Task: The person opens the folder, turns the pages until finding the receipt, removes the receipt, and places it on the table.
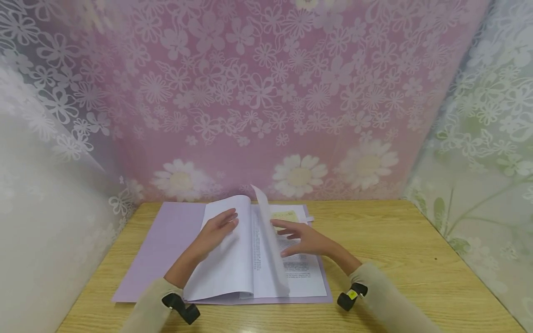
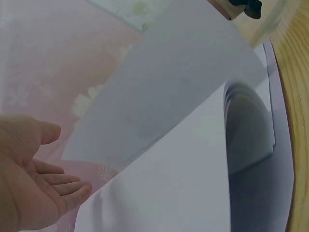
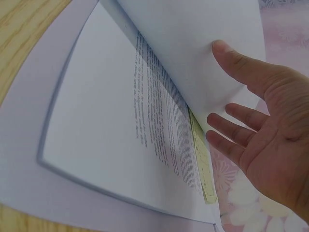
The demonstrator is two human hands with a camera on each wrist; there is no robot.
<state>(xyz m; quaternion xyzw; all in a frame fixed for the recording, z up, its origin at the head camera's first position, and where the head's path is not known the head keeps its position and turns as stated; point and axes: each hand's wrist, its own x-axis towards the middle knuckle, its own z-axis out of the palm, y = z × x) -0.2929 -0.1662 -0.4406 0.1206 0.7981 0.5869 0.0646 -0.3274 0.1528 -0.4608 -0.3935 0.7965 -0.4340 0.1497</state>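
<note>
A lilac folder [image 1: 154, 249] lies spread on the table, with printed white sheets inside. Turned-over pages [image 1: 226, 270] curve across its left half; my left hand [image 1: 213, 235] is over them, fingers extended and holding nothing. One loose sheet [image 1: 272, 249] stands upright in mid-turn near the middle. Beside that sheet's right face is my right hand [image 1: 306, 238], its fingers spread and the fingertips right at the paper. In the right wrist view, the thumb [image 3: 231, 58] overlaps the raised sheet. Below it lies a page of text [image 3: 116, 121] with a yellow note [image 3: 205, 169] along its top.
The folder rests on a wood-grain table [image 1: 395, 259]. A small pale tab [image 1: 309, 218] sticks out at the folder's right edge. Behind the table hangs a pink flowered curtain [image 1: 258, 115], with pale flowered sheeting at both sides. Black straps [image 1: 181, 307] circle both wrists.
</note>
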